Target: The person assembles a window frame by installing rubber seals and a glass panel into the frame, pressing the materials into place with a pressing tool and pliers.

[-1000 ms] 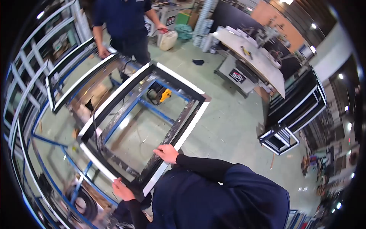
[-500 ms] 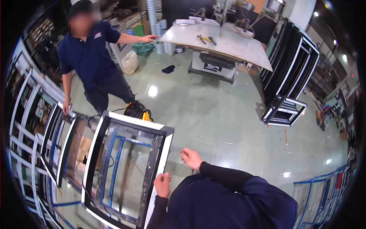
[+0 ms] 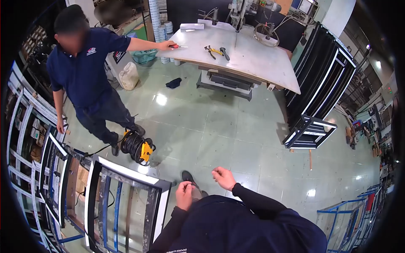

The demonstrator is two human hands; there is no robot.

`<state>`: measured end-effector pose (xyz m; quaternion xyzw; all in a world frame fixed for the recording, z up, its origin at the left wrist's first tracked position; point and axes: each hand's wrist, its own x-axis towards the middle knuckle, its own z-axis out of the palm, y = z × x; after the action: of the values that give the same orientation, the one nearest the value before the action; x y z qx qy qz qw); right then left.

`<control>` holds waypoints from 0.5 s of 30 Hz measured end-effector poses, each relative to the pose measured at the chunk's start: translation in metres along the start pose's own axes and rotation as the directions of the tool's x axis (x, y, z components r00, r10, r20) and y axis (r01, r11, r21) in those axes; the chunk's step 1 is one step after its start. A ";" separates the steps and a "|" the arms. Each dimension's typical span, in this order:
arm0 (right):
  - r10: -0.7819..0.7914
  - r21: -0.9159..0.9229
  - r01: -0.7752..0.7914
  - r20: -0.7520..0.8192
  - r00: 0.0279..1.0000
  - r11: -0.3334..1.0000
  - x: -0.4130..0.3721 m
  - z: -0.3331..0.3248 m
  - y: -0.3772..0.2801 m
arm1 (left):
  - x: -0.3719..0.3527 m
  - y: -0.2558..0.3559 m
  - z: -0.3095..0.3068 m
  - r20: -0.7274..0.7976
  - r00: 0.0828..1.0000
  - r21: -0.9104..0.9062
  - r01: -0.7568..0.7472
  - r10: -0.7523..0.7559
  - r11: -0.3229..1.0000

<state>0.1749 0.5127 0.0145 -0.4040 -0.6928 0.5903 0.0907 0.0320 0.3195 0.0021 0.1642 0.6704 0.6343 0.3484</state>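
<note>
Head view: left hand (image 3: 184,195) hung loosely curled, empty, just beside the window frame's (image 3: 126,170) near corner; right hand (image 3: 223,177) hovered half-open over the floor. Any handling looked safest gripping both rails evenly.

My left hand (image 3: 184,195) is up close in front of my chest, back of the hand toward me, fingers bent loosely inward and holding nothing; its forearm rises steeply from below; my right hand (image 3: 223,177) sits a little farther out and to the right, empty, fingers slack and half curled, thumb apart; that arm is bent at the elbow; the two hands are near each other, not touching.
</note>
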 end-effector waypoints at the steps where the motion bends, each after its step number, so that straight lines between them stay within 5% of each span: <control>1: -0.019 0.018 0.018 0.029 0.999 1.000 0.017 0.002 -0.003 | 0.015 -0.001 0.004 -0.001 0.999 -0.002 0.044 -0.044 0.999; 4: -0.061 0.003 0.061 0.080 0.995 0.998 0.073 0.007 -0.016 | 0.061 -0.002 0.018 0.012 0.999 -0.111 0.049 -0.048 0.993; 7: -0.037 -0.049 0.043 0.112 0.993 0.998 0.130 0.003 -0.040 | 0.117 0.008 0.021 0.105 0.994 -0.025 0.041 -0.038 0.999; 11: -0.039 -0.107 0.057 0.162 0.986 0.993 0.198 -0.018 -0.072 | 0.193 -0.004 0.016 0.474 0.842 0.378 0.068 -0.257 0.923; 14: -0.095 -0.217 0.133 0.176 0.980 0.967 0.260 -0.039 -0.084 | 0.242 -0.050 0.021 0.465 0.743 0.694 0.031 -0.481 0.719; 15: -0.098 -0.251 0.135 0.154 0.983 0.959 0.279 -0.050 -0.099 | 0.253 -0.042 0.022 0.490 0.693 0.674 0.085 -0.529 0.734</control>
<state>-0.0232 0.7388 0.0195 -0.3286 -0.7916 0.5146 0.0229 -0.1218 0.4977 -0.1033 0.3549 0.6881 0.2149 0.5952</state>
